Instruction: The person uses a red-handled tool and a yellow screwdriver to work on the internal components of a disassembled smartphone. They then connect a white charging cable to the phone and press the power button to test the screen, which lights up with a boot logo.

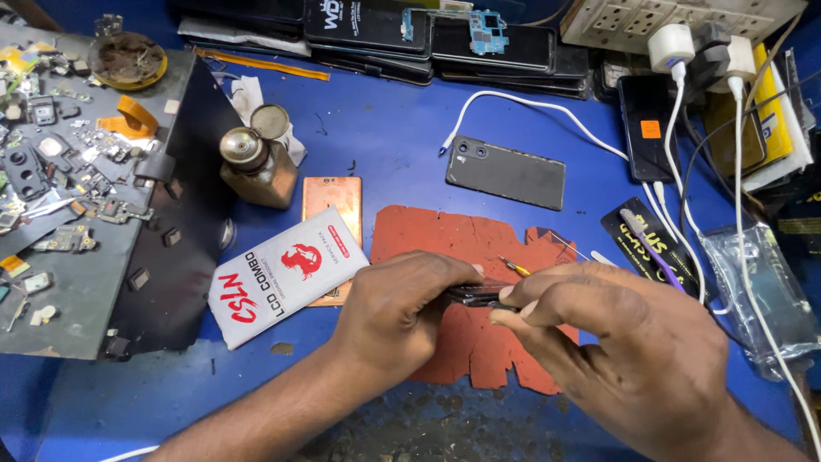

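Note:
My left hand (pixel 398 312) and my right hand (pixel 629 346) meet over a worn red mat (pixel 445 235) on the blue bench. Between them they grip a thin dark phone (pixel 475 296), seen edge-on and mostly hidden by fingers. A small yellow-tipped tool (pixel 514 267) pokes out just above my right fingers; I cannot tell which fingers hold it. A dark grey phone back cover (pixel 506 173) lies beyond the mat.
A white flat box with red print (pixel 286 274) lies left of the mat over a copper-coloured plate (pixel 333 198). A glass bottle with a metal cap (pixel 255 167) stands behind it. A grey tray of small parts (pixel 68 188) fills the left. White cables (pixel 676 171) and chargers hang on the right.

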{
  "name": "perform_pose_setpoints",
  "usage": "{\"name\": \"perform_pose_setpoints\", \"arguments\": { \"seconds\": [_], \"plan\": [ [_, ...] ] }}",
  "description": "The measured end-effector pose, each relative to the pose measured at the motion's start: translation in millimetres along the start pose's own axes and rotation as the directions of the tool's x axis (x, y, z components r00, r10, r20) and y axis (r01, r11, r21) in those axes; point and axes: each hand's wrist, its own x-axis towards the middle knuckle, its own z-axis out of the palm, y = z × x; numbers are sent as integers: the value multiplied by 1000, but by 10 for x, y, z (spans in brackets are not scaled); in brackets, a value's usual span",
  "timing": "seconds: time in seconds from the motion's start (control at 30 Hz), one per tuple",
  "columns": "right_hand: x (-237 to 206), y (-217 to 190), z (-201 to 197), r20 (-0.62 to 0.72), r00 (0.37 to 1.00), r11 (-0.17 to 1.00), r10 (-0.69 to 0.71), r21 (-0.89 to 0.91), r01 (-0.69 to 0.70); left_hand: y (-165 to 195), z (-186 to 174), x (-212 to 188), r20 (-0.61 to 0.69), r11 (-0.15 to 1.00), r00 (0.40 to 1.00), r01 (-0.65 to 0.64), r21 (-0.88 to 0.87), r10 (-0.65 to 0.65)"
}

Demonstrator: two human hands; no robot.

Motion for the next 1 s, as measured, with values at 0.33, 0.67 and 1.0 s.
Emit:
{"name": "perform_pose_setpoints", "arguments": {
  "seconds": [0.33, 0.67, 1.0],
  "plan": [
    [7, -88, -144, 195, 972, 975, -131, -152, 162, 56, -7, -1, 21, 989, 996, -92, 116, 90],
    [65, -5, -20, -1, 998, 998, -55, -25, 55, 51, -5, 0, 16, 994, 999, -54, 96, 52],
    [32, 67, 108, 3, 964, 947, -267, -186, 263, 13, -11, -9, -8, 998, 1000, -8, 66, 8]
  ]
}}
